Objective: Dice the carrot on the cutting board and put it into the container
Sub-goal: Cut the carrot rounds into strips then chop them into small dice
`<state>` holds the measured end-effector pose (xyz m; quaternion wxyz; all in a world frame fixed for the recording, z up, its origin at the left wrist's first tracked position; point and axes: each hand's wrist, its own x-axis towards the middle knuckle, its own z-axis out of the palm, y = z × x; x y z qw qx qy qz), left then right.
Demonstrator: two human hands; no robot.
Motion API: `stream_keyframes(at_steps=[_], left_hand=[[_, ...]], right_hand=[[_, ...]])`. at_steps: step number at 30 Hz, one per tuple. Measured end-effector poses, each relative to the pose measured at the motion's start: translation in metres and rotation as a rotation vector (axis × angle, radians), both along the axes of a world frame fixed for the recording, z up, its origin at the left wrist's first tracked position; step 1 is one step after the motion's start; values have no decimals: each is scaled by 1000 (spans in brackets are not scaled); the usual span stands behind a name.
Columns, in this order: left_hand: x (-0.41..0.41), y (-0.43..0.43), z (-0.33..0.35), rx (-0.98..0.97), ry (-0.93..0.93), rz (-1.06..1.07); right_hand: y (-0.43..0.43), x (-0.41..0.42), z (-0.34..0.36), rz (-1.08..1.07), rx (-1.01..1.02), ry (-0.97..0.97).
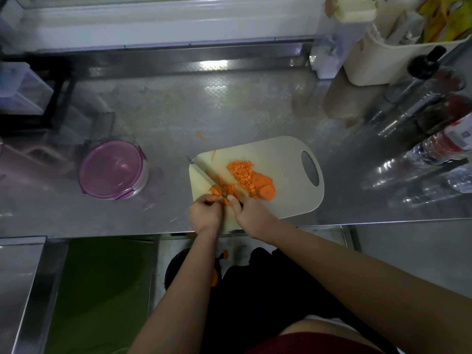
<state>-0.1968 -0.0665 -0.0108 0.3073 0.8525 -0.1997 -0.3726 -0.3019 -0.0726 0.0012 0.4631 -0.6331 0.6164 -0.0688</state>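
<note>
- Under both hands, and spreading well beyond the fingertips, lies a steel counter [178, 111].
- Beneath the fingers sits a pale cutting board [275, 159], its handle hole on the side away from them, to the right.
- Well to the left of the left fingers stands a round container [112, 169] with a purple lid on it.
- Right hand [249, 215]: fingers curled round the dark handle of a knife [204, 175], thumb laid along the top.
- Left hand [205, 213]: fingers bent, tips pressing down on carrot strips [221, 189] just beside the blade.
- From the right fingers the blade runs away to the far left, its tip past the board's edge.
- Beyond the right thumb lies a heap of diced carrot [241, 171].
- Right of that thumb lie carrot rounds [267, 191], touching the heap.
- Far past the fingertips lie two slivers: one on the board [214, 154], one on the counter [201, 135].
</note>
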Motion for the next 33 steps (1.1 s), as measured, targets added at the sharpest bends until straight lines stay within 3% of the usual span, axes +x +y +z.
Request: stream_keyframes(at_steps=[12,23,33], left_hand=[[3,4,-3,-150,-96,-60],[13,-11,-15,-108,147,122],[11,-13,-2,-88,108,125]], right_hand=[[-1,-1,-4,65,-14,114],[-12,-12,11,103,70,38],[-17,15,2,45,11,25]])
